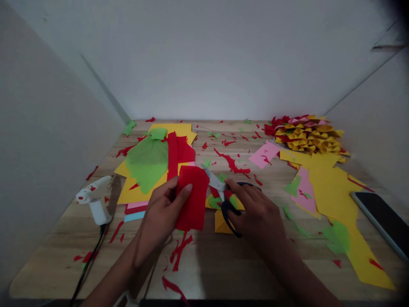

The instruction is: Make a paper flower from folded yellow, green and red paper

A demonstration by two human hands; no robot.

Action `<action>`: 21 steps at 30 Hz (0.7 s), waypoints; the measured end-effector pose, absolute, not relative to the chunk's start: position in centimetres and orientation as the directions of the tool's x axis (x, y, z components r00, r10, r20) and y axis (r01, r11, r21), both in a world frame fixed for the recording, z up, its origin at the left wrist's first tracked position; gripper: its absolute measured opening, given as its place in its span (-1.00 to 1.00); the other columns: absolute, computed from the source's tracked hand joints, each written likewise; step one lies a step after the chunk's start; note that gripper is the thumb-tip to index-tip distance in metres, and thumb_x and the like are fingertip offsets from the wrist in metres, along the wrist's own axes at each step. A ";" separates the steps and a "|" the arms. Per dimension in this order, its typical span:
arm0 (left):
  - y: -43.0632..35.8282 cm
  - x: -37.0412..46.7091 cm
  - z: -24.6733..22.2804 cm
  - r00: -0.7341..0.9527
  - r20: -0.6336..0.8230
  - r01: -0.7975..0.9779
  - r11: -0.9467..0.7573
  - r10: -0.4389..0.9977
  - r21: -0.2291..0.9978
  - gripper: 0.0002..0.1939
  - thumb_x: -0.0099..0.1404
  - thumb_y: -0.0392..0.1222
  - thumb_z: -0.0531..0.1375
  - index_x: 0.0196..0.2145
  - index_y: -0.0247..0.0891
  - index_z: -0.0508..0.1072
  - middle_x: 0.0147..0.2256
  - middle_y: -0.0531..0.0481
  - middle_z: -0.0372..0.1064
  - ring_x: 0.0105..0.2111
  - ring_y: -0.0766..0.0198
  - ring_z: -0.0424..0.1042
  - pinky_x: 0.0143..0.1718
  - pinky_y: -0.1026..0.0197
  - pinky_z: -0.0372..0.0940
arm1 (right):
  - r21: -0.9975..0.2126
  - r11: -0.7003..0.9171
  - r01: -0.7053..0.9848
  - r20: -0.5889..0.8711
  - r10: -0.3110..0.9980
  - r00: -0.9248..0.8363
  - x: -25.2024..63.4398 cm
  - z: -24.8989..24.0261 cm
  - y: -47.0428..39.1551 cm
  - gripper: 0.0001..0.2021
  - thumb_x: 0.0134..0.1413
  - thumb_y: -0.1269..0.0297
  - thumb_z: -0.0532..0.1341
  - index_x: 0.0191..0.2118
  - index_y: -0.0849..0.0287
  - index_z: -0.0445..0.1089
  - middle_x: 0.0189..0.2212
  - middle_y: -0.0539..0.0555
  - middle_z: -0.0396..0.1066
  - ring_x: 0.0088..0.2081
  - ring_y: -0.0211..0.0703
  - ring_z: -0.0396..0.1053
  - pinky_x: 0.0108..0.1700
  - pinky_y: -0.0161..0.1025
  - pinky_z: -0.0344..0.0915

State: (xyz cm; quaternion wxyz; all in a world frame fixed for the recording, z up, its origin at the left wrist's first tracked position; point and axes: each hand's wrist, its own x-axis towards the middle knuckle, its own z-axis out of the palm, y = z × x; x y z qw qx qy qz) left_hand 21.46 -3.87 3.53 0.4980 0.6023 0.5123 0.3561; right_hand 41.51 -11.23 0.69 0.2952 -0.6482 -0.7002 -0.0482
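My left hand (pixel 168 202) pinches a folded piece of red crepe paper (pixel 193 204) between thumb and fingers, upright above the middle of the table. One upper corner of it looks rounded. My right hand (pixel 255 209) is closed around the dark handles of a pair of scissors (pixel 217 182). The blades are apart and point up and left, close to the upper right corner of the red paper; I cannot tell whether they touch it. Below the scissors lies a yellow folded paper piece (pixel 223 222), partly hidden by the handles.
On the left stand a white glue gun (pixel 97 200) with a black cord and a stack of yellow sheets (pixel 128 194) under green paper (pixel 148 160). Red scraps (pixel 231 162) litter the wooden table. Folded yellow paper pieces (pixel 309 138) and a phone (pixel 381 217) lie right.
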 end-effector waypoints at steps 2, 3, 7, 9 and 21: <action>-3.8 21.3 3.8 0.206 -0.095 0.258 0.040 0.974 0.965 -0.65 0.20 0.07 0.27 -0.50 -0.23 0.30 -0.49 0.08 0.30 -0.41 0.26 0.33 -0.40 0.27 0.24 | -0.339 0.146 0.929 0.482 0.875 0.038 41.7 0.5 -11.2 -0.60 0.15 0.34 0.17 0.12 0.18 0.40 -0.16 0.20 0.57 -0.17 0.08 0.51 -0.16 -0.01 0.46; -3.8 21.2 3.8 0.206 -0.105 0.251 0.051 0.973 0.967 -0.64 0.18 0.07 0.28 -0.51 -0.23 0.28 -0.50 0.08 0.28 -0.42 0.26 0.33 -0.41 0.28 0.24 | -0.348 0.151 0.925 0.487 0.872 0.041 41.8 0.5 -11.2 -0.60 0.15 0.34 0.17 0.12 0.18 0.40 -0.16 0.20 0.57 -0.17 0.08 0.51 -0.16 -0.01 0.47; -3.7 21.0 3.8 0.259 -0.136 0.204 0.083 0.956 0.975 -0.70 0.18 0.04 0.26 -0.47 -0.23 0.34 -0.51 0.10 0.29 -0.46 0.28 0.30 -0.45 0.29 0.23 | -0.397 0.227 0.889 0.490 0.872 -0.004 42.0 0.3 -11.0 -0.59 0.16 0.30 0.20 0.13 0.21 0.36 -0.14 0.22 0.54 -0.12 0.12 0.47 -0.11 0.02 0.45; -3.6 21.0 3.7 0.275 -0.113 0.201 0.057 0.955 0.978 -0.75 0.20 0.00 0.24 -0.43 -0.24 0.40 -0.52 0.11 0.28 -0.48 0.31 0.28 -0.48 0.31 0.20 | -0.420 0.241 0.875 0.483 0.876 -0.010 41.9 0.4 -10.8 -0.58 0.14 0.29 0.22 0.13 0.23 0.35 -0.10 0.24 0.51 -0.06 0.16 0.41 -0.03 0.08 0.41; -3.0 20.4 3.7 0.328 -0.035 0.276 -0.060 0.944 0.959 -0.79 0.27 -0.06 0.17 -0.38 -0.25 0.46 -0.50 0.12 0.30 -0.54 0.36 0.19 -0.52 0.31 0.16 | -0.441 0.239 0.865 0.455 0.891 -0.014 40.7 1.2 -10.2 -0.55 0.12 0.31 0.22 0.15 0.21 0.34 -0.10 0.22 0.49 -0.09 0.16 0.41 -0.10 0.05 0.42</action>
